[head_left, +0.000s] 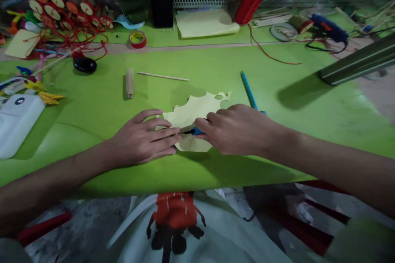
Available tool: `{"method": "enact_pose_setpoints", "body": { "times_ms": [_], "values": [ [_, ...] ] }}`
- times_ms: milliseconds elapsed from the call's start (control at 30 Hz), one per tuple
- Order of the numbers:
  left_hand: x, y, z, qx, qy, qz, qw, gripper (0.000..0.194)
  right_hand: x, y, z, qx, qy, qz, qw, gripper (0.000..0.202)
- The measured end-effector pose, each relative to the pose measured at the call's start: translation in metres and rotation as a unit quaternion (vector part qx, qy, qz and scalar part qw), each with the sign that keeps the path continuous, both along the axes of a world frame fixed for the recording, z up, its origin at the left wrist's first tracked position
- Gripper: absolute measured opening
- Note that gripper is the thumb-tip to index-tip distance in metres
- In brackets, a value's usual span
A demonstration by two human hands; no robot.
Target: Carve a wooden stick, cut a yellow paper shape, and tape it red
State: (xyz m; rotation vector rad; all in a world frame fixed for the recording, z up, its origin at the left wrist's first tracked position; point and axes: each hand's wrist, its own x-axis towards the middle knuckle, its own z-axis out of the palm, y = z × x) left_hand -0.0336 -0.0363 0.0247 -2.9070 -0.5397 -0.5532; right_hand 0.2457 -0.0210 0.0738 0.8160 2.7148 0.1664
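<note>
A pale yellow sheet of paper with a scalloped, cut-out upper edge lies on the green table. My left hand rests flat on its left part, fingers spread. From the right, my right hand is closed around a small blue tool with a dark, thin tip that points left toward my left fingertips. The tip meets the paper near a faint curved line. Most of the tool is hidden in my right fist. A blue pen lies just beyond my right hand.
Beyond the paper are a thin stick and a short wooden piece. A metallic cylinder leans in at the right. Along the back stand a red thread spool, tape and a glue gun. A white device lies left.
</note>
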Motion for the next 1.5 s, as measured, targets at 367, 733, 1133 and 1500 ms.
{"method": "enact_pose_setpoints", "body": {
  "times_ms": [367,733,1133,1500],
  "values": [
    [0.001,0.002,-0.003,0.023,-0.014,-0.019,0.999,0.017,-0.003,0.024,0.001,-0.024,-0.009,0.07,0.997,0.031],
    [0.001,0.004,-0.003,0.024,-0.015,-0.03,0.999,0.017,-0.007,0.037,0.001,-0.028,-0.015,0.091,0.995,0.035],
    [-0.001,0.003,-0.005,0.014,-0.006,-0.027,1.0,0.017,-0.007,0.045,-0.006,-0.018,0.004,0.122,0.992,0.031],
    [-0.002,-0.002,-0.007,-0.016,0.007,-0.029,0.999,0.02,-0.005,0.043,-0.008,-0.018,-0.008,0.101,0.995,0.03]
  ]
}}
